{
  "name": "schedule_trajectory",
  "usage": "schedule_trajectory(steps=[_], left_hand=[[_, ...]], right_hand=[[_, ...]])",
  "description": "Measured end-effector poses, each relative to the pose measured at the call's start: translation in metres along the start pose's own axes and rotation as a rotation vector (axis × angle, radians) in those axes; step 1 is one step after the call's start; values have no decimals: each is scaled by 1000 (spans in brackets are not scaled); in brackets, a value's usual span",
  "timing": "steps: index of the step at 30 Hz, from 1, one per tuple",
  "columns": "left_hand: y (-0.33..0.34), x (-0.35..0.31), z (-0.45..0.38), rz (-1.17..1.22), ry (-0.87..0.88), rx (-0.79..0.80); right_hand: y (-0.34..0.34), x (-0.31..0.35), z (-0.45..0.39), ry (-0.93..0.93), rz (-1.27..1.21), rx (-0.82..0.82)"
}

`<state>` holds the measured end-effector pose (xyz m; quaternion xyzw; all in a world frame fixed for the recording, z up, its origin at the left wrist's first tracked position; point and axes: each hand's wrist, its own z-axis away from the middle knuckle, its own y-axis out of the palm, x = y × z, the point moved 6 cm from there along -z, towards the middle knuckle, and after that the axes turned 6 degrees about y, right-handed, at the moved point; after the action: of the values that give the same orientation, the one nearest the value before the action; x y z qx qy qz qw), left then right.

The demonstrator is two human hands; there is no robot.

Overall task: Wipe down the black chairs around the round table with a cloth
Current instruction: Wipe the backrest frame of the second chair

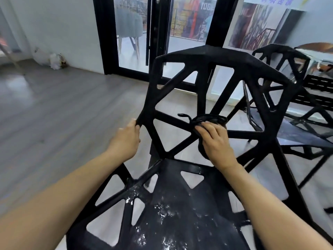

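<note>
**Backrest of the nearest chair under the cloth, seat and other chairs still to do**

From the head camera, we are leaning over the nearest black chair [207, 109], and every place below is being given relative to it. We are pressing our right hand [215, 141] onto a dark cloth [209, 120] at the hub of the backrest, where its struts are meeting; the fingers are lying fairly flat over the bunched cloth, holding it against the frame. A thin loop of the cloth is sticking out just to the left of the hub. Our left hand [128, 139] is gripping the left edge of the backrest, fingers curled round the strut, and we judge that it is steadying the chair.

We are judging the task to be at an early or middle stage. The seat [180, 210] below the backrest is showing pale, glistening patches and specks; whether these are wet marks or dirt, we cannot tell, but it is not looking finished. A second black chair [281, 56] is standing behind and to the right of ours, near a desk [317, 49] at the far right edge, with nothing touching it.

The chair itself is looking like a rigid open lattice of angular struts with triangular gaps, matte on the backrest.
</note>
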<state>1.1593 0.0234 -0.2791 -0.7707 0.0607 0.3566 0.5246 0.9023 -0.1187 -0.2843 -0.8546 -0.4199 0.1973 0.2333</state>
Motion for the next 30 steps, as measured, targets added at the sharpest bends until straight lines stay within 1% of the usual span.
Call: schedule_trajectory(steps=[1,4,6,8,10,12,14,15,16,18,20,22,23,24,26,28,30], left_hand=[[2,2,5,14,10,-5],[-1,-4,10,47,48,-47],[-5,-4,10,9,69,-93],[-7,-5,10,0,80,-123],[-7,-4,11,33,68,-118],[-7,-5,12,60,51,-101],[-9,-5,14,84,36,-98],[-10,-5,15,95,26,-98],[-11,-5,16,101,19,-99],[-13,-7,18,114,16,-89],[-15,-10,21,131,22,-90],[-16,-13,22,151,20,-94],[-16,-12,22,159,13,-96],[-16,-12,22,168,9,-98],[-16,-10,22,200,6,-100],[-17,-7,22,224,-12,-110],[-17,-7,23,250,-24,-121]], right_hand=[[-6,-1,-14,27,-10,-37],[-31,-10,-84,160,-51,-249],[-33,-20,-130,235,-84,-308],[-21,-20,-154,314,-167,-283],[-5,0,-149,384,-227,-265],[15,37,-125,395,-321,-189],[36,73,-104,373,-444,-49],[42,83,-99,371,-469,-18],[43,87,-99,388,-472,-20],[35,87,-104,466,-479,-96],[14,85,-108,533,-479,-245],[-10,86,-119,517,-473,-388],[-14,87,-130,489,-473,-421],[-11,87,-143,458,-471,-418],[8,96,-160,387,-433,-301],[29,111,-155,316,-382,-193],[41,122,-138,298,-379,-158]])
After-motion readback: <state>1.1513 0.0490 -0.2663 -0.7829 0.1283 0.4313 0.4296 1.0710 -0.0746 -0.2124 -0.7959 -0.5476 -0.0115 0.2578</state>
